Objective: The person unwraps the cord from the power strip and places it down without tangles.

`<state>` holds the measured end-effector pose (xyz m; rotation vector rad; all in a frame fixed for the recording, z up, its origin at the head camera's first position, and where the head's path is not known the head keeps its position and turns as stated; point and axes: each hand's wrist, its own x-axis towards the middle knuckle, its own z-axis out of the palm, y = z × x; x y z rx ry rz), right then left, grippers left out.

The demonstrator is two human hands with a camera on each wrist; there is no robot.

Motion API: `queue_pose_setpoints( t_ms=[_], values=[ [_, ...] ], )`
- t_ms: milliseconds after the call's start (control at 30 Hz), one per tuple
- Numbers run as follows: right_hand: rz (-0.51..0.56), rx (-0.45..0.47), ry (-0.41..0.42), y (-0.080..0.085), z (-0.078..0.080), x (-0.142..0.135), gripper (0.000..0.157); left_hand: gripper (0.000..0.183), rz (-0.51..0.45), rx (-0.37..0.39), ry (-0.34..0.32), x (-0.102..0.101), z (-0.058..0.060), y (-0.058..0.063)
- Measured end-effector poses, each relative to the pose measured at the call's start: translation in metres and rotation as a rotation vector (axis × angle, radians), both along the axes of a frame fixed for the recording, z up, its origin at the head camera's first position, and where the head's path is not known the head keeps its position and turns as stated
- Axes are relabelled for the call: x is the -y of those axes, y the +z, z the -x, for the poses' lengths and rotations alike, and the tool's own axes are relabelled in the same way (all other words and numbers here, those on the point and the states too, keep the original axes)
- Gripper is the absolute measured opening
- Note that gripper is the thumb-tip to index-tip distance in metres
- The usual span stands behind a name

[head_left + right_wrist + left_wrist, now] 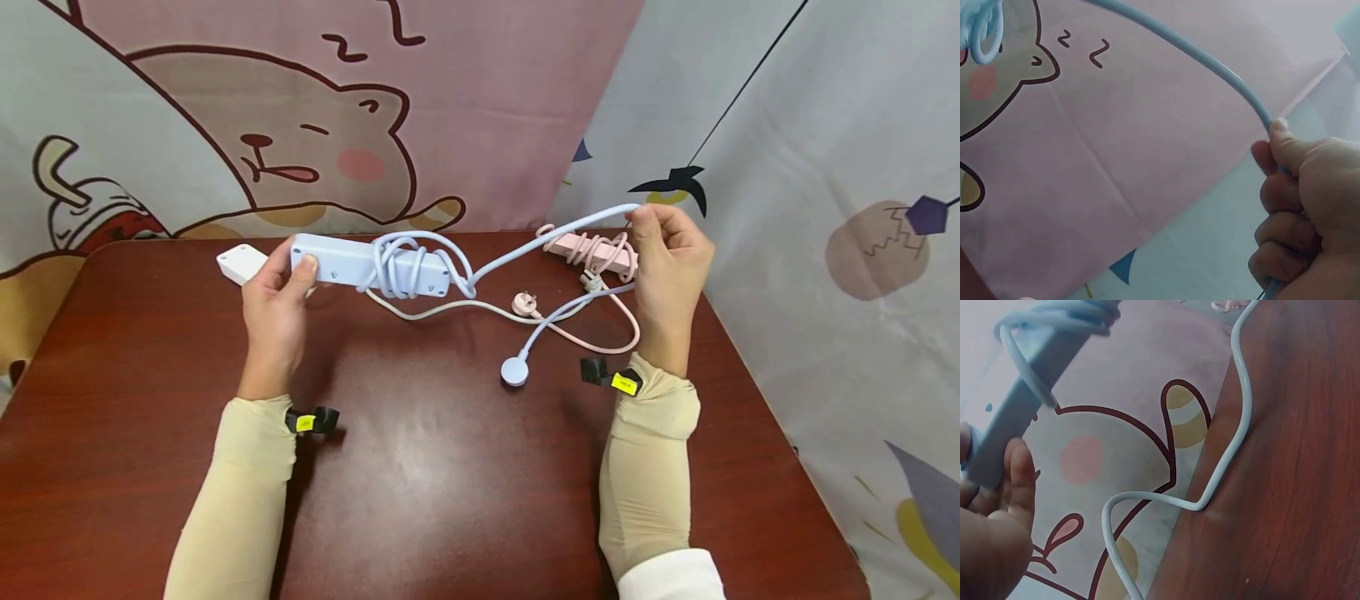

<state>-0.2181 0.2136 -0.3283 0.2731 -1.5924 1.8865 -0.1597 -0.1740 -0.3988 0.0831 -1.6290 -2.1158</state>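
Note:
My left hand [276, 310] grips one end of a light blue power strip [341, 260], held up above the table. Its own cord is wound in several loops [397, 265] around the strip's other half. Off to the right, my right hand [672, 258] holds the blue cord [558, 235] in curled fingers, raised about as high as the strip. Between strip and hand the cord runs in a gentle arc. From beneath the right hand the cord's free end hangs back leftward to a round blue plug [514, 371]. In the right wrist view the fingers wrap the cord [1210, 62].
A white power strip [242, 263] lies behind the left hand, its white cord [427, 315] trailing right to a white plug [591, 282]. At the back right lies a pink power strip [592, 252] wound in cord, with a round pink plug [525, 304]. A patterned curtain [480, 108] hangs behind the brown table [442, 467].

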Motion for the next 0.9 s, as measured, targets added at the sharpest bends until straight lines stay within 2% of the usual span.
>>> queue_pose_setpoints(
  t_ms=[100, 200, 333, 500, 567, 667, 800, 900],
  values=[
    [0.021, -0.007, 0.031, -0.001, -0.001, 0.000, 0.029, 0.036, 0.019, 0.037, 0.070, 0.000, 0.000, 0.001],
    [0.004, 0.001, 0.040, -0.003, -0.002, -0.001, 0.023, 0.035, 0.007, 0.054, 0.130, 0.000, 0.001, 0.002],
    [-0.046, 0.018, 0.043, -0.004, -0.006, -0.005, 0.018, 0.033, -0.042, 0.019, 0.181, 0.002, 0.003, 0.002],
    [-0.172, 0.054, 0.122, -0.003, -0.010, -0.016, 0.017, 0.031, -0.130, -0.041, 0.221, 0.003, 0.006, 0.002],
    [-0.271, 0.091, 0.177, -0.002, -0.013, -0.022, 0.018, 0.030, -0.164, -0.063, 0.230, 0.003, 0.007, 0.002],
    [-0.489, 0.179, 0.232, 0.000, -0.019, -0.030, 0.019, 0.029, -0.230, -0.107, 0.220, 0.002, 0.008, 0.002],
    [-0.790, 0.328, 0.275, 0.001, -0.021, -0.035, 0.017, 0.026, -0.325, -0.177, 0.159, 0.002, 0.008, 0.001],
    [-0.919, 0.445, 0.321, -0.002, -0.018, -0.032, 0.019, 0.025, -0.381, -0.203, 0.103, 0.001, 0.007, 0.000]
  ],
)
